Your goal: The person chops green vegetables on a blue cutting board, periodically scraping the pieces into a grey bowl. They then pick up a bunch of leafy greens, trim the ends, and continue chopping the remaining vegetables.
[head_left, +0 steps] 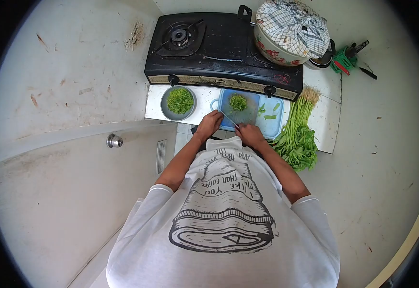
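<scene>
My right hand (249,135) is closed around the handle of a knife (229,119), whose thin blade slants up and left over the near edge of the blue cutting board (252,121). At the blade's tip my left hand (210,125) has its fingers drawn together, seeming to pinch it. Just beyond the blade, a small heap of chopped greens (238,102) lies on the board's darker left part. A few cut green pieces (270,117) rest on its lighter right part.
A grey bowl (164,111) of chopped greens stands to the left. Right of the board lies a large bunch of leafy stalks (299,127). Behind are a black gas stove (224,45), a cloth-covered pot (276,54) and a green basket (344,60) with utensils.
</scene>
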The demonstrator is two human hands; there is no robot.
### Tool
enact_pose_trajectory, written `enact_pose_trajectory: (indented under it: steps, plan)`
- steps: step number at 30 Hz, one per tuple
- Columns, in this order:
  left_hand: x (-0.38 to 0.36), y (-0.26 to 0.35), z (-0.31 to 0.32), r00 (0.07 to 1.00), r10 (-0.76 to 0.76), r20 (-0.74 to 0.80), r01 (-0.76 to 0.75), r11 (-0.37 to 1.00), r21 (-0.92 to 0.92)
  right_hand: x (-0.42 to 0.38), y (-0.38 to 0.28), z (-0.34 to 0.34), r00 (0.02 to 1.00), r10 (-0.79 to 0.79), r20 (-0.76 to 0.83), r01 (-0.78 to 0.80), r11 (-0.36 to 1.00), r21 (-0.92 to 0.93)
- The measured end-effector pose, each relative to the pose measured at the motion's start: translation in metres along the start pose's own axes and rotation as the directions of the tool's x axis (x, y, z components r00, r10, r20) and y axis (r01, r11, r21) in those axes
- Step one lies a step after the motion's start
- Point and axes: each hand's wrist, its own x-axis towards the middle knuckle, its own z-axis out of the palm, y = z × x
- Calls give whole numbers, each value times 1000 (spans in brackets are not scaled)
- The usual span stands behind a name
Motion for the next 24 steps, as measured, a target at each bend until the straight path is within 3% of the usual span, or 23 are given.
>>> enact_pose_trajectory:
  steps: [24]
  plan:
    - [0, -3, 5, 999, 19, -40, -19, 1000, -8, 0, 7, 8, 998, 21, -60, -21, 1000, 1]
